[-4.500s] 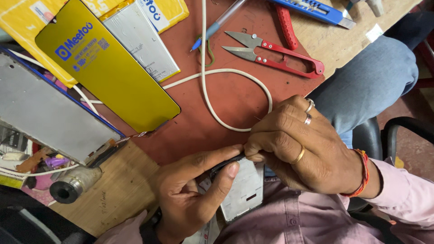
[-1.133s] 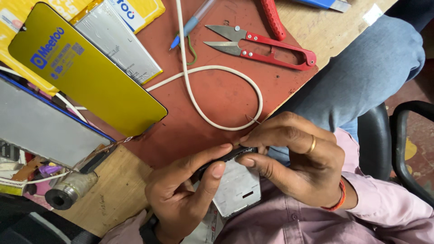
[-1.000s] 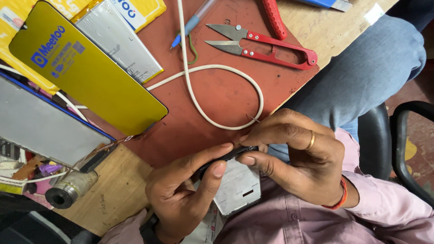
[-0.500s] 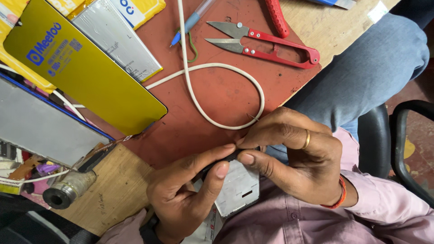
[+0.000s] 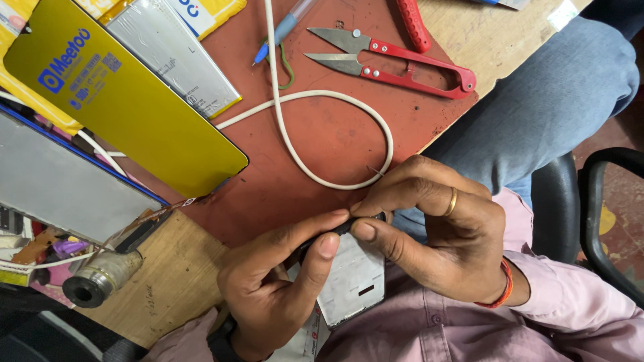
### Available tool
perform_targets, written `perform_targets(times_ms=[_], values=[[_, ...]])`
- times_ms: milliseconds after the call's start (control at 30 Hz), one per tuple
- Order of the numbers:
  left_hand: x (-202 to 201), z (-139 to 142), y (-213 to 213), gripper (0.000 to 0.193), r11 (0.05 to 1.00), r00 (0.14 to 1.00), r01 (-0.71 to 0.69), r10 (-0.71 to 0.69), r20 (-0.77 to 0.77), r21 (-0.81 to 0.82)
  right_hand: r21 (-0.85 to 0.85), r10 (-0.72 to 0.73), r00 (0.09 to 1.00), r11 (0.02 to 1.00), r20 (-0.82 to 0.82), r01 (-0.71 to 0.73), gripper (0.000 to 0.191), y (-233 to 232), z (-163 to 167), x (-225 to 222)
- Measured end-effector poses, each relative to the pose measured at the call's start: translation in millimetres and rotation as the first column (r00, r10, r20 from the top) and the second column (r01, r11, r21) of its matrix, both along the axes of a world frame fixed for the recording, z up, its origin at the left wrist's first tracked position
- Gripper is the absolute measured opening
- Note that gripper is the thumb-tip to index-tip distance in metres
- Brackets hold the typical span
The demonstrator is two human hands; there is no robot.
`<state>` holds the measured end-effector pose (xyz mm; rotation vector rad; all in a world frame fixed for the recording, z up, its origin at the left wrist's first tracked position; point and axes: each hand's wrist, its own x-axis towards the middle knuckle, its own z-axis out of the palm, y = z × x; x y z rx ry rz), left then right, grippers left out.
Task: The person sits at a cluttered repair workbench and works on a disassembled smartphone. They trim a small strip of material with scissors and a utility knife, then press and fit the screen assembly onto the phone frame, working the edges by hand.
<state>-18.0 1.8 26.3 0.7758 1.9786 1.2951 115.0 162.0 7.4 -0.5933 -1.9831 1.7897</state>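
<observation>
Both my hands hold a small phone frame point(image 5: 355, 281) with a grey-white inside and a dark rim, low over my lap at the near edge of the table. My left hand point(image 5: 275, 281) grips its left side, with the thumb lying across the face and the forefinger along the top edge. Wearing a ring and a red wrist thread, my right hand point(image 5: 436, 234) pinches the top edge from the right. The fingertips of both hands meet there and hide the upper part of the frame.
A red mat point(image 5: 335, 141) carries a looped white cable point(image 5: 322, 97), red-handled snips point(image 5: 396, 64), a blue pen point(image 5: 278, 33), a grey flat pack point(image 5: 174, 57) and a glossy yellow panel point(image 5: 127, 110). A silver panel point(image 5: 60, 188) and a metal cylinder point(image 5: 100, 281) lie at the left. A black chair arm point(image 5: 604, 221) stands at the right.
Both hands stay on the phone frame. My right fingers have shifted a little along its top edge, and the view has drifted slightly.
</observation>
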Motion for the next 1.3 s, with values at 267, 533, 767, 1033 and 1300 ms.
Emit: perform_targets(times_ms=[267,533,767,1033,1300], values=[[-2.7,1.4,1.2,0.027,0.999,0.999,0.040,-0.040,0.001,-0.012,-0.012,-0.009,1.000,1.000,-0.008,0.009,0.017,1.0,-1.4,0.2],[-1.7,0.9,1.5,0.027,0.999,0.999,0.035,-0.035,0.004,0.020,0.003,-0.002,1.000,1.000,-0.003,0.002,0.018,1.5,-0.3,0.9],[-1.7,-1.2,0.6,0.025,0.998,0.999,0.030,-0.031,0.018,0.047,0.026,0.000,1.000,1.000,0.000,0.000,0.018,1.0,0.6,1.3],[-0.7,-0.5,2.3,0.024,0.998,1.000,0.018,-0.019,0.024,0.065,0.079,0.009,1.000,0.997,-0.001,-0.009,0.019,3.2,2.8,-2.0],[-0.7,-0.5,2.0,0.025,1.000,1.000,0.007,-0.007,-0.006,0.015,0.329,0.073,0.996,0.943,-0.055,-0.051,0.022,9.0,0.4,-2.8]])
